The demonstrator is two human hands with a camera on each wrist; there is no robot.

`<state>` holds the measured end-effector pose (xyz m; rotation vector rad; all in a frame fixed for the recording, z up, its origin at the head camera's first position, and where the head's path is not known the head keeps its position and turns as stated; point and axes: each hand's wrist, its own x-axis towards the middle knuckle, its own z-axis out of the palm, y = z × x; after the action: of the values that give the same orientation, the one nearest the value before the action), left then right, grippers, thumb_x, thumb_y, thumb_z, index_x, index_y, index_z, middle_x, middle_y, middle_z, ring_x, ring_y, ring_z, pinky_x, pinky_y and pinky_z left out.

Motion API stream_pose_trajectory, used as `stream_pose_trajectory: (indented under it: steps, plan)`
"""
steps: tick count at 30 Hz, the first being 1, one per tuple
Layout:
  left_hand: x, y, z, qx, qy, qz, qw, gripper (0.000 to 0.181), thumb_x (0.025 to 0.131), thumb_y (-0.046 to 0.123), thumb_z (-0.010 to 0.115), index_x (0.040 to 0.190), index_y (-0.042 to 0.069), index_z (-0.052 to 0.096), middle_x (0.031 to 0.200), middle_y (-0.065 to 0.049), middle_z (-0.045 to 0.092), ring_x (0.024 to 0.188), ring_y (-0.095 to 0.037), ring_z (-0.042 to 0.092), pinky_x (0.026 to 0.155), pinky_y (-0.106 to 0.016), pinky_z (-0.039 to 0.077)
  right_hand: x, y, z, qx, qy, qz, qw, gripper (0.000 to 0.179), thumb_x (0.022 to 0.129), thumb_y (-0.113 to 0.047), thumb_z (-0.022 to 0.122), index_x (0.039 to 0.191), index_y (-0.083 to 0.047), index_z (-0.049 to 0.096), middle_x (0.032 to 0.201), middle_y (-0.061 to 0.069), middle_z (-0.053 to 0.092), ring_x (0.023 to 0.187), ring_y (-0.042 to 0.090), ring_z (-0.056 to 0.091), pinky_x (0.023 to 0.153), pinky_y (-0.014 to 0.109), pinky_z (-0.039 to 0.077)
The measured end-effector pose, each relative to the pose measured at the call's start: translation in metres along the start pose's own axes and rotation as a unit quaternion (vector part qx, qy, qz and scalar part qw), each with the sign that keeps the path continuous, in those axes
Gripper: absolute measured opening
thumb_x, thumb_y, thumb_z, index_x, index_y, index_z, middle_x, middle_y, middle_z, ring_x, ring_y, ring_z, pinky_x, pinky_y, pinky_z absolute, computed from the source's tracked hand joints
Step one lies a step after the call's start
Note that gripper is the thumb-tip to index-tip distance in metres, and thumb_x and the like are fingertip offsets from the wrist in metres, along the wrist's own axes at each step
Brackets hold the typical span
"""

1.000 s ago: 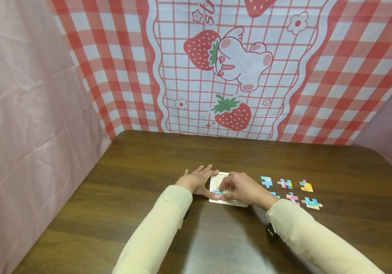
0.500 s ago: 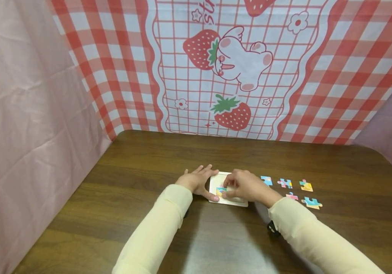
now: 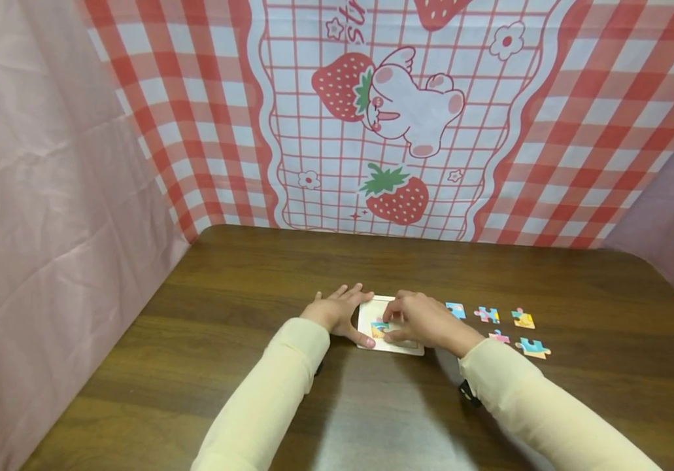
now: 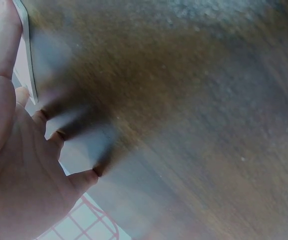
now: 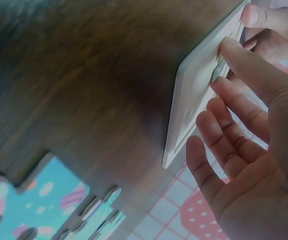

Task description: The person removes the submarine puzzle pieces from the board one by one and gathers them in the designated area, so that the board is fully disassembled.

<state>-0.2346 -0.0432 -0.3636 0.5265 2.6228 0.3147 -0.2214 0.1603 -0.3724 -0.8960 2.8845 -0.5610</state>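
A pale shallow puzzle tray (image 3: 398, 350) lies on the table under both hands. My left hand (image 3: 334, 315) lies at its left side, fingers spread, with the thumb on the near left corner. My right hand (image 3: 425, 320) is over the tray, its thumb and index finger pinching a small jigsaw piece (image 3: 379, 329) with blue and yellow print. In the right wrist view this jigsaw piece (image 5: 216, 70) shows only as a sliver between thumb and index fingertip; the other fingers are loosely bent. The left wrist view shows the left palm (image 4: 29, 175) beside the tray's edge.
Right of the tray lie several loose jigsaw pieces, among them a yellow one (image 3: 523, 318), a pink and blue one (image 3: 488, 314) and a turquoise one (image 3: 533, 347). My right forearm partly covers this group. A red checked cloth (image 3: 225, 131) hangs behind the table.
The right hand has shifted slightly right and the piece in its fingers shows a different side of its print, as if turned. A loose piece is now hidden behind that hand. The left hand stays.
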Motion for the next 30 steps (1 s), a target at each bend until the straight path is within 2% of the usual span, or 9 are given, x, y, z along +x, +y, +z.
stream_pose_trajectory:
  steps: [5, 12, 18, 24, 30]
  plan:
    - [0.0, 0.0, 0.0, -0.01, 0.002, -0.001, 0.9999, 0.097, 0.085, 0.054, 0.078, 0.163, 0.029, 0.026, 0.171, 0.003, 0.012, 0.156, -0.021, 0.008, 0.123, -0.059, 0.009, -0.006, 0.005, -0.004, -0.007, 0.003, -0.014, 0.9999, 0.021, 0.08, -0.023, 0.088, 0.092, -0.012, 0.075, 0.087, -0.004, 0.059, 0.074, 0.01, 0.055, 0.069, 0.032, 0.05]
    - [0.009, -0.006, 0.006, -0.006, 0.0, -0.002, 1.0, 0.1, 0.082, 0.057, 0.079, 0.163, 0.032, 0.026, 0.171, 0.005, 0.011, 0.157, -0.02, 0.008, 0.123, -0.059, 0.009, -0.026, 0.021, -0.015, 0.017, 0.002, -0.021, 0.9996, 0.021, 0.083, -0.024, 0.085, 0.098, -0.013, 0.074, 0.086, -0.005, 0.058, 0.071, 0.009, 0.051, 0.062, 0.027, 0.045]
    - [0.014, -0.007, 0.008, -0.01, -0.005, -0.004, 0.9999, 0.103, 0.081, 0.058, 0.08, 0.163, 0.034, 0.023, 0.171, 0.007, 0.006, 0.157, -0.019, 0.004, 0.123, -0.06, 0.005, -0.045, 0.037, -0.027, 0.034, 0.016, -0.035, 0.9987, 0.022, 0.085, -0.029, 0.085, 0.099, -0.016, 0.074, 0.091, -0.007, 0.061, 0.08, 0.012, 0.055, 0.068, 0.029, 0.048]
    - [0.001, -0.001, 0.002, -0.019, -0.003, 0.001, 0.9998, 0.099, 0.084, 0.052, 0.08, 0.163, 0.03, 0.024, 0.171, 0.004, 0.008, 0.157, -0.021, 0.006, 0.123, -0.06, 0.005, -0.067, 0.052, -0.039, 0.025, 0.033, -0.028, 0.9987, 0.023, 0.085, -0.029, 0.084, 0.101, -0.017, 0.074, 0.093, -0.007, 0.062, 0.079, 0.009, 0.056, 0.066, 0.029, 0.049]
    - [0.002, -0.002, 0.002, -0.02, -0.002, 0.001, 0.9998, 0.1, 0.084, 0.052, 0.08, 0.163, 0.031, 0.024, 0.171, 0.005, 0.008, 0.157, -0.02, 0.005, 0.123, -0.059, 0.005, -0.093, 0.066, -0.047, 0.007, 0.081, -0.042, 0.9958, 0.022, 0.081, -0.028, 0.087, 0.098, -0.022, 0.074, 0.088, -0.012, 0.06, 0.077, 0.004, 0.057, 0.063, 0.027, 0.049]
